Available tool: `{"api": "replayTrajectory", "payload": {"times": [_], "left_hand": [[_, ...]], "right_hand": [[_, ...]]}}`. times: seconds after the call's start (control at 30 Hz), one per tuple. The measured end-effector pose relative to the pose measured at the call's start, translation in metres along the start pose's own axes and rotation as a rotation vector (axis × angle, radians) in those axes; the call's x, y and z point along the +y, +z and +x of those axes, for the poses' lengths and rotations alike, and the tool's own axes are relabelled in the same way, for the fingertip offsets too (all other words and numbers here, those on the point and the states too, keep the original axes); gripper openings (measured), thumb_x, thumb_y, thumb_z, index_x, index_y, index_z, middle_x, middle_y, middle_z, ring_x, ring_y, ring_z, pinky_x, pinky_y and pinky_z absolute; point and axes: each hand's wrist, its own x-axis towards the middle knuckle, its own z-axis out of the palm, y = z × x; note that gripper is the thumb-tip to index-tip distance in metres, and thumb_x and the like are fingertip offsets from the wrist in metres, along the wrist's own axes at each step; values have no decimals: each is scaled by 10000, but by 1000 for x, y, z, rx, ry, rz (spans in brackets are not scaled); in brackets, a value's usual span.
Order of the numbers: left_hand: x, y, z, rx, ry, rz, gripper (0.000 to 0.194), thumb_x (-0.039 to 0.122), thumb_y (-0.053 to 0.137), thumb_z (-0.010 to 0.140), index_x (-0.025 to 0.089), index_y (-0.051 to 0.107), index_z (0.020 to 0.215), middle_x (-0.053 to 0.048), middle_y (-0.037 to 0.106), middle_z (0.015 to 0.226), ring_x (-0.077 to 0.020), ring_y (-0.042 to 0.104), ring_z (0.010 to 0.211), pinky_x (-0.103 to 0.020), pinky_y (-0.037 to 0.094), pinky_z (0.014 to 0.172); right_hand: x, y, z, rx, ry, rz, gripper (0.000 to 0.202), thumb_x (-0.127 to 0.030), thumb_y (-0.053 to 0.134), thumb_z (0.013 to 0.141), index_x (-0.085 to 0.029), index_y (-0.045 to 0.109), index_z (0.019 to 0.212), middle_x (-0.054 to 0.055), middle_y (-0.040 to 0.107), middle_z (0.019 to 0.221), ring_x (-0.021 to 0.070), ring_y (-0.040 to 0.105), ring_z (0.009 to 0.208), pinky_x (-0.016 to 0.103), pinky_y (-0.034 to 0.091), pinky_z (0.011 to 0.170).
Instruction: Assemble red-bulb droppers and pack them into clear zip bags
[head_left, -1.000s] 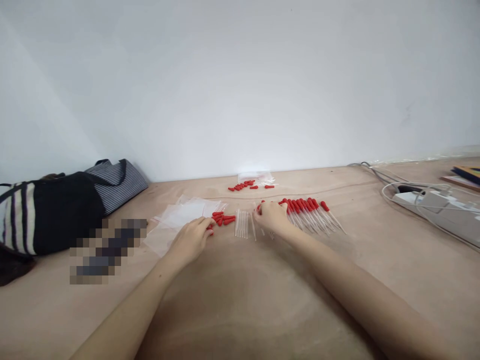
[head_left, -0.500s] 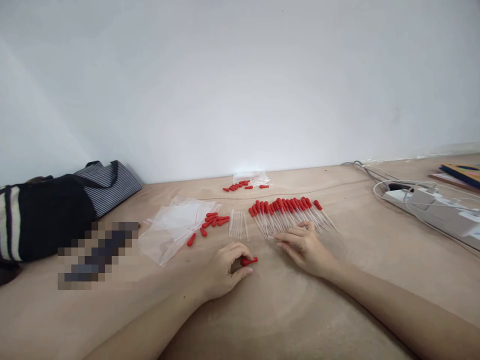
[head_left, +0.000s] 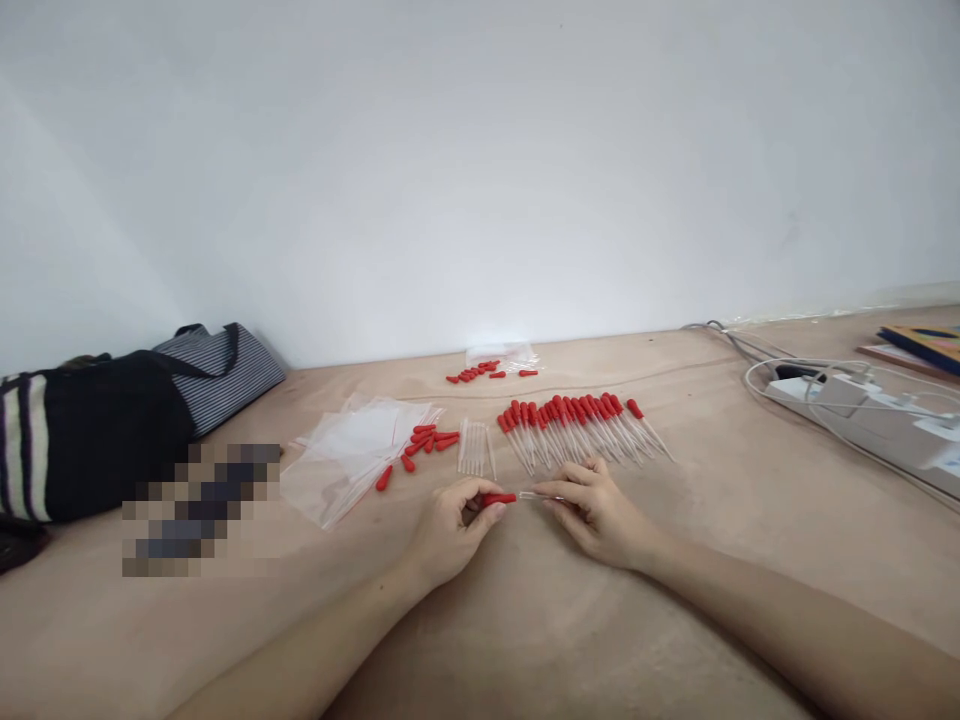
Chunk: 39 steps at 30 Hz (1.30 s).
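Note:
Between thumb and fingers, my left hand grips a red rubber dropper bulb, its narrow end facing right. My right hand is closed on a clear glass dropper tube whose end points left at the bulb's mouth. Bulb and tube are lined up nearly end to end; I cannot tell whether they touch. Behind my right hand lies a row of droppers, clear tubes with red bulbs on them. Bare glass tubes and loose red bulbs lie beyond my left hand.
Flat clear zip bags lie at left, near a black striped bag. Further back, more red bulbs lie by a clear bag near the wall. At right are a power strip, cables and books.
My left hand has lifted the bulb slightly away from me and closed more firmly on it. My right hand has moved down and left, bringing the tube's end to the bulb.

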Motion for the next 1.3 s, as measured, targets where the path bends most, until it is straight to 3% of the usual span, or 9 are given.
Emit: {"api": "replayTrajectory", "payload": {"times": [0.27,0.47,0.7,0.83,1.03,1.17,1.3], "left_hand": [[3,0,-3,11,14,-103,151,255,519,786,189,612,885,-7,639,785,-141,578,711,-257,462,659],[-1,9,-5,-20,-26,-358,163,254,521,789,172,581,917,-32,643,822,-148,601,747,-261,485,677],[6,13,-5,114,-141,-477,156,278,588,728,152,625,813,-30,668,768,-151,612,713,-250,504,658],[6,14,-5,155,-154,-489,158,285,609,704,157,650,787,-32,681,749,-157,619,689,-250,515,634],[1,15,-8,123,-119,-464,147,265,606,709,166,651,808,-28,683,754,-152,626,680,-243,517,627],[-1,14,-10,93,-82,-351,159,272,585,738,178,650,847,-28,683,769,-154,625,680,-254,509,621],[0,11,-10,160,-6,-135,126,271,598,732,200,662,813,-22,683,752,-173,615,718,-302,484,667]], "right_hand": [[-9,-2,0,22,67,84,220,-190,435,831,-218,602,972,27,606,771,126,539,678,325,320,692],[-12,1,0,50,59,139,227,-185,446,829,-237,611,975,10,594,726,123,533,677,311,338,679],[-18,13,0,157,25,176,239,-199,437,837,-214,611,1000,11,544,658,123,502,633,311,344,657],[-16,16,1,154,-24,164,252,-175,441,828,-213,612,1008,3,522,649,119,480,621,311,318,654],[-10,13,2,192,-154,18,317,-85,423,790,-207,603,1020,5,519,681,114,449,629,315,265,673],[-10,10,3,231,-228,-68,397,-9,364,751,-187,589,1025,7,515,689,110,440,628,322,244,695],[-11,12,6,254,-258,-153,355,-23,354,757,-162,605,966,4,473,647,111,389,591,311,243,682]]}}
